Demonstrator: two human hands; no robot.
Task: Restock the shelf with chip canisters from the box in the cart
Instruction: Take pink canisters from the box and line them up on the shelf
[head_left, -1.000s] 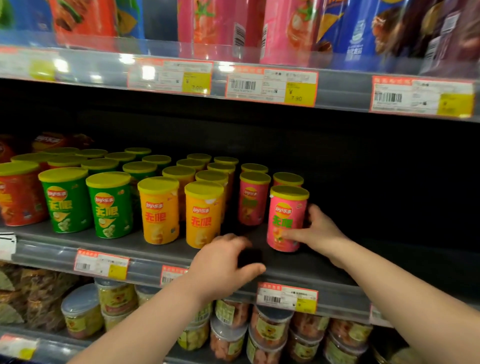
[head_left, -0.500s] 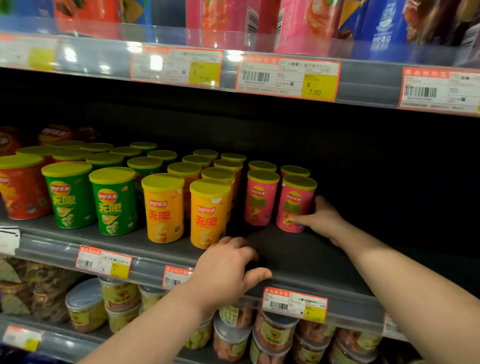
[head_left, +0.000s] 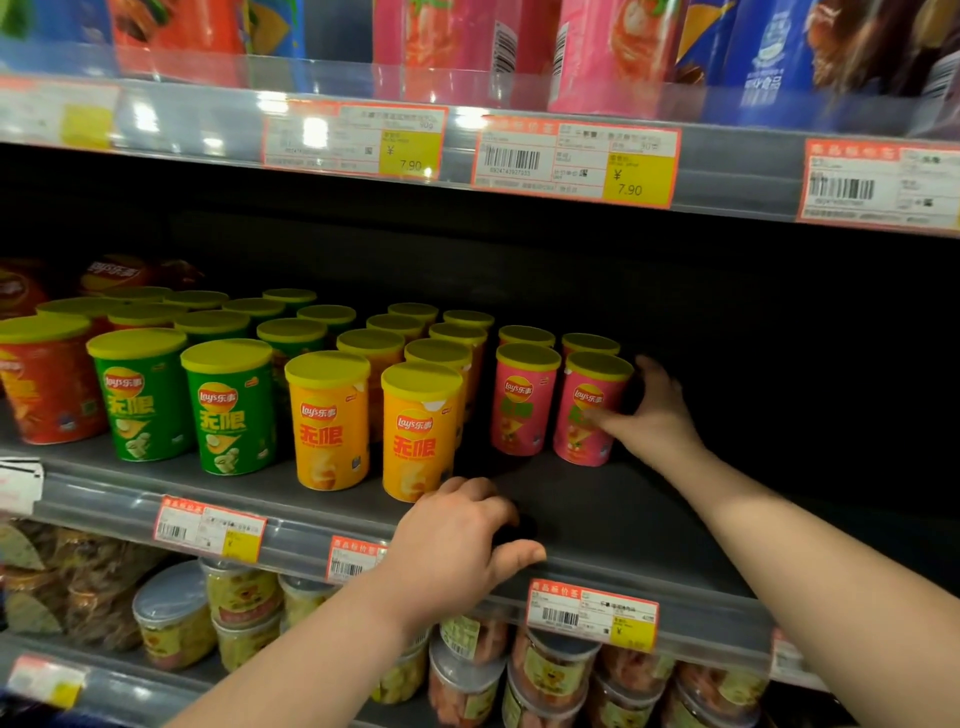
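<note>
Nearest, at 6 o'clock, lidded tubs (head_left: 467, 675) are sitting on the lower shelf. Just above them the left grip (head_left: 457, 540) is resting knuckles-up on the front edge of the shelf (head_left: 597, 509), with its fingers curling and its thumb lying along the rail (head_left: 311, 525). A dark patch is showing under the fingertips, and I cannot tell whether this grip is holding anything. A price tag (head_left: 592, 613) is hanging on the rail at its 4 o'clock.

Farther in, at 2 o'clock from the left grip, the right grip (head_left: 649, 415) is clasping the pink can (head_left: 589, 410), thumb lying across the label and fingers reaching round the far side. The pink can is standing upright on the shelf, rightmost in the front row.

A second pink can (head_left: 524, 400) is standing just beside it at 9 o'clock, and two more are showing behind them. Orange cans (head_left: 418, 431), green cans (head_left: 228, 410) and a red can (head_left: 47, 389) are lining up toward 9 o'clock, all wearing yellow lids.

Farthest, at 12 o'clock, upper tags (head_left: 574, 161) are fronting the next shelf up, and pink packs (head_left: 608, 52) are standing above them.
</note>
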